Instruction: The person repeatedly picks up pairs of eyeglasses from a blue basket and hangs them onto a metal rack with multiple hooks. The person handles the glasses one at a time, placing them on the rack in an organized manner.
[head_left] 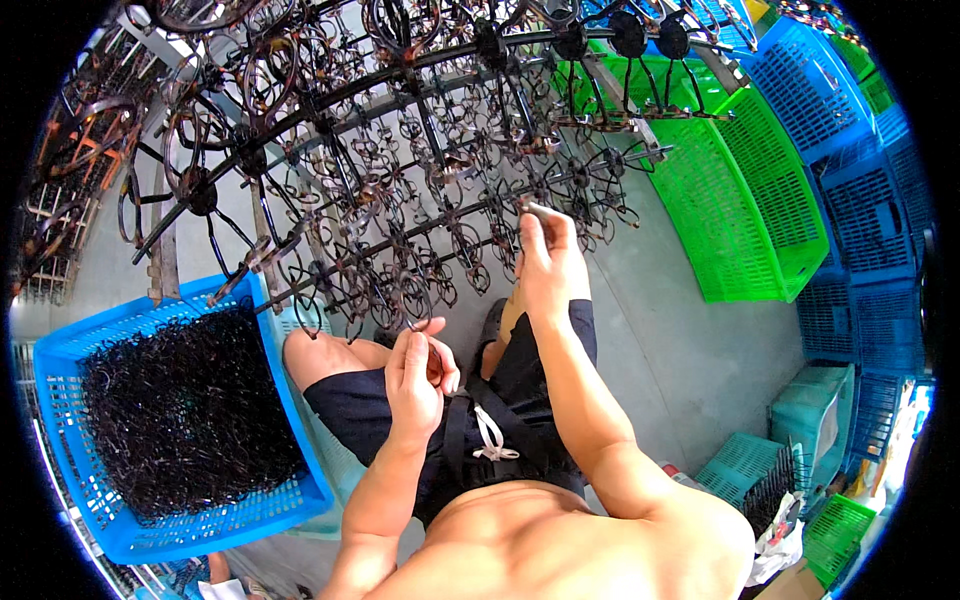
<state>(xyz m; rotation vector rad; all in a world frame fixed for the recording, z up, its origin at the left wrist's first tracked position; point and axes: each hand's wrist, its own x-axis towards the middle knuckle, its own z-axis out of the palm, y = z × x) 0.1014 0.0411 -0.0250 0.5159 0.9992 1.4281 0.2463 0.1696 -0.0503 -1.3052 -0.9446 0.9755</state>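
Note:
A large rack (420, 140) of dark rods fills the upper middle, hung with many glossy brown-black looped pieces whose kind I cannot tell. My left hand (412, 390) is closed at the rack's lower edge, just below a hanging dark loop (415, 308). Between its curled fingers shows a dark brown curved piece (434, 366). Farther right, my right hand (550, 268) reaches up to the end of a lower rod. Thumb and fingers are pinched there, and what they grip is too small to make out.
To the left, a blue basket (318, 492) holds a heap of thin dark curved pieces. Green crates (735, 265) stand at the right on the grey floor, with stacked blue crates (868, 225) behind. Teal baskets (740, 465) and a white bag (778, 545) lie at the lower right.

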